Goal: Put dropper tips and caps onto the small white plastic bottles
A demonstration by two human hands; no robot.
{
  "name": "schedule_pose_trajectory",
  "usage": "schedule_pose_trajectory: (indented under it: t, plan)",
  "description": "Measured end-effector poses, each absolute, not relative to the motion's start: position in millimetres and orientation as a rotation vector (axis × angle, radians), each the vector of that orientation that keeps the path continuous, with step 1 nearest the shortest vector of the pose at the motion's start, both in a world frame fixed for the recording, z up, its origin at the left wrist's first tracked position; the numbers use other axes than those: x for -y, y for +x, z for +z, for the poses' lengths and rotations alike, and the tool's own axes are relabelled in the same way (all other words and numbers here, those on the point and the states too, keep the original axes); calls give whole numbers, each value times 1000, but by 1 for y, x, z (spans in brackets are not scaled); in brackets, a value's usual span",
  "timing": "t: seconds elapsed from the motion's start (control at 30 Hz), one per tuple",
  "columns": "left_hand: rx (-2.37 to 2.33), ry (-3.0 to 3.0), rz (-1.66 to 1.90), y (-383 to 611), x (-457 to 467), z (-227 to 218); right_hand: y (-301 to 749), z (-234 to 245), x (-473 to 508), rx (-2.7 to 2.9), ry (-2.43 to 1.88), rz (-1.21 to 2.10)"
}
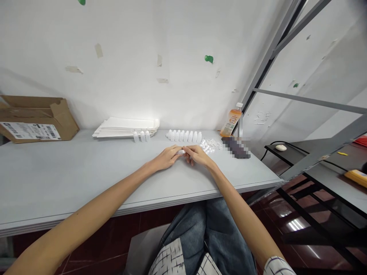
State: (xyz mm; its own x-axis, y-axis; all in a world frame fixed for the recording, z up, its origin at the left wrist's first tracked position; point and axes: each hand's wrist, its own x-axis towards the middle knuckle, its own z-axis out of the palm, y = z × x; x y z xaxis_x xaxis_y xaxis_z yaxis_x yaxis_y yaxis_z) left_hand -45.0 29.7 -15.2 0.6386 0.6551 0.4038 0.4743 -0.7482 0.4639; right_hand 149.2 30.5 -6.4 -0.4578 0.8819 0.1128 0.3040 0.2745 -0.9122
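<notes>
Over the grey table, my left hand is closed round a small white plastic bottle, which lies roughly sideways. My right hand pinches the bottle's right-hand end, and its fingers hide that part. Just behind my hands stands a group of small white bottles without visible tall tips. Three similar bottles with thin pointed tips stand upright farther left. Beside my right hand lies a pile of small white and clear pieces, too small to make out singly.
A stack of white sheets lies against the wall, with an open cardboard box at the far left. An orange drink bottle and a blurred dark object are at the right, near a grey metal frame.
</notes>
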Motion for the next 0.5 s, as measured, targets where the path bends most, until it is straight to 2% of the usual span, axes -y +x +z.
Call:
schedule_pose_trajectory:
  t: [0.3,0.5]
  plan:
    - [-935,2551,735,-43,-28,-15,150,-5,-31,1947,-1087,1089]
    - [-988,2443,746,-44,-30,-10,149,1,-25,1870,-1019,1154]
